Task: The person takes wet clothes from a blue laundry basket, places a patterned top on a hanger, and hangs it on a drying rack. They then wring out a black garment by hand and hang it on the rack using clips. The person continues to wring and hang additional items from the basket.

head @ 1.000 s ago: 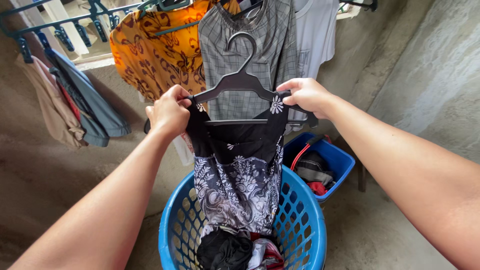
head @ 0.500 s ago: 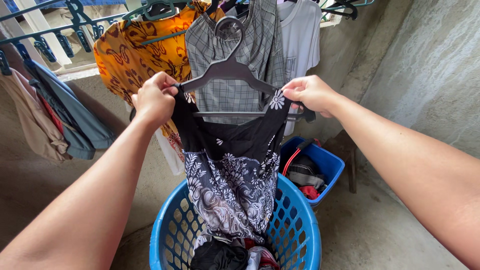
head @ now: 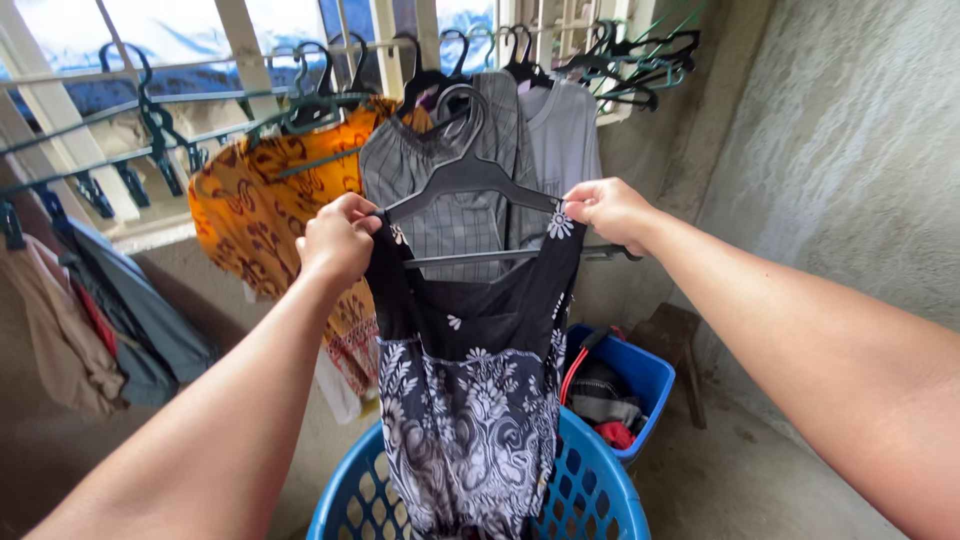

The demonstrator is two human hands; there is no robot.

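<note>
Black floral dress held up on a grey hanger

The black floral dress (head: 470, 400) hangs on a dark grey plastic hanger (head: 468, 180), raised in front of the window rail, its hem dropping into the blue laundry basket (head: 590, 490) below. At far left, a grey garment (head: 150, 320) and a tan one (head: 50, 340) hang against the wall, then an orange patterned shirt (head: 250, 220) on the rail. The left hand (head: 338, 240) is closed around the dress's left strap and that end of the hanger. Behind the hanger hang a grey checked shirt (head: 450, 220) and a pale grey shirt (head: 565, 140). The right hand (head: 610, 208) pinches the right strap against the hanger's other end. Lower right, a small blue bin (head: 650, 375) of clothes sits on the floor beside a low wooden stool (head: 680, 330)
</note>
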